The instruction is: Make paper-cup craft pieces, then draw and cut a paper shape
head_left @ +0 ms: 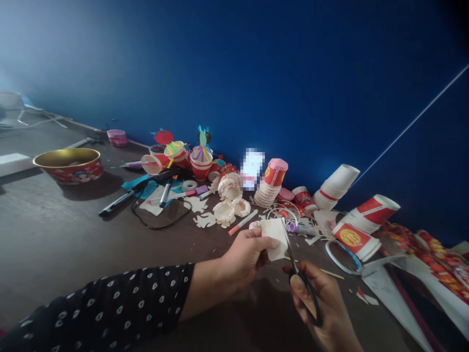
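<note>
My left hand pinches a small white piece of paper between thumb and fingers. My right hand has its fingers through the handles of black-handled scissors. Their blades lie along the right edge of the paper; whether they are apart or closed I cannot tell. Just beyond the paper lie a marker with an orange end, cut cup pieces and a purple glue stick.
A red and gold bowl stands at the left. Paper cups with coloured strips, a cup stack with a pink top and tilted cups line the blue wall. A dark-screened device lies at the right.
</note>
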{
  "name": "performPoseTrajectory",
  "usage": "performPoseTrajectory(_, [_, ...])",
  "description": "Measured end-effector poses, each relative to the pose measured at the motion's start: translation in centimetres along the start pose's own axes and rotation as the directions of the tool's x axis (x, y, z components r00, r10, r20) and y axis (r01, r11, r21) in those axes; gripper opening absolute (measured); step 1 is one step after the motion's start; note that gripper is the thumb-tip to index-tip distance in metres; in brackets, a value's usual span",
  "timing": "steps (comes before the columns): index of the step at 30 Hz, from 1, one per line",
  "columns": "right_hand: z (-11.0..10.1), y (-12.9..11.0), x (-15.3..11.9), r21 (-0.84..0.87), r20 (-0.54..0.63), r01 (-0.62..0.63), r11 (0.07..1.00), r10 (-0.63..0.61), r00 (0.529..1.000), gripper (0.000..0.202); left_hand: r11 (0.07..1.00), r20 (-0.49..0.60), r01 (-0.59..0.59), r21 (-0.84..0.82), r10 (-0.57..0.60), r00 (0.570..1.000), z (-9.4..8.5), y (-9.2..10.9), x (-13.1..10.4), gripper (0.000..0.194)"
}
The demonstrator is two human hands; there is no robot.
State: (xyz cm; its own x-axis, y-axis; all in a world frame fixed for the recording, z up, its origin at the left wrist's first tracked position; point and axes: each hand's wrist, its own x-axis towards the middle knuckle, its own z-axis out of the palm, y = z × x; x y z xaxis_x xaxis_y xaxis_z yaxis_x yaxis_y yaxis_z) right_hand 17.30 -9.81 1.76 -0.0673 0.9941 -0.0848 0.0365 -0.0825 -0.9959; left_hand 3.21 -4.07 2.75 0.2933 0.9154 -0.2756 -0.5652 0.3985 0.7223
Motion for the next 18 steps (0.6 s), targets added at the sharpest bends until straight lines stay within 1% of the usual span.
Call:
performPoseTrajectory(7, [0.05, -0.45, -0.05, 0.011, 0.010, -0.029, 1.000, 0.028, 1.000, 0.045, 1.000, 0.059, -0.012, -0.013, 0.013, 0.998, -0.26, -0.07, 0.12, 0.023])
performPoseTrajectory(9, [0.05, -0.55, -0.10, 0.007, 0.006, -0.022, 1.000, 0.022, 1.000, 0.044, 0.999, 0.092, -0.030, -0.020, 0.031, 0.995, -0.33, 0.01, 0.20, 0.022])
performPoseTrajectory(11, [0.09, -0.63, -0.09, 0.004, -0.008, -0.018, 1.000, 0.018, 1.000, 0.044, 0.998, 0.100, -0.063, -0.024, 0.065, 0.993, -0.40, 0.15, 0.30, 0.022])
performPoseTrajectory(14, [0.16, -0.72, -0.01, 0.004, -0.001, -0.053, 0.999, 0.054, 0.999, 0.044, 0.996, 0.029, -0.090, 0.004, 0.090, 0.996, -0.45, 0.41, 0.44, 0.020])
performPoseTrajectory(16, [0.20, -0.75, 0.02, 0.010, 0.014, -0.071, 0.997, 0.071, 0.997, 0.045, 0.996, -0.022, -0.086, 0.029, 0.087, 0.996, -0.42, 0.53, 0.47, 0.020])
performPoseTrajectory(18, [0.22, -0.75, 0.02, 0.029, 0.011, -0.066, 0.997, 0.066, 0.998, 0.046, 0.997, -0.046, -0.074, 0.033, 0.075, 0.996, -0.36, 0.59, 0.47, 0.020])
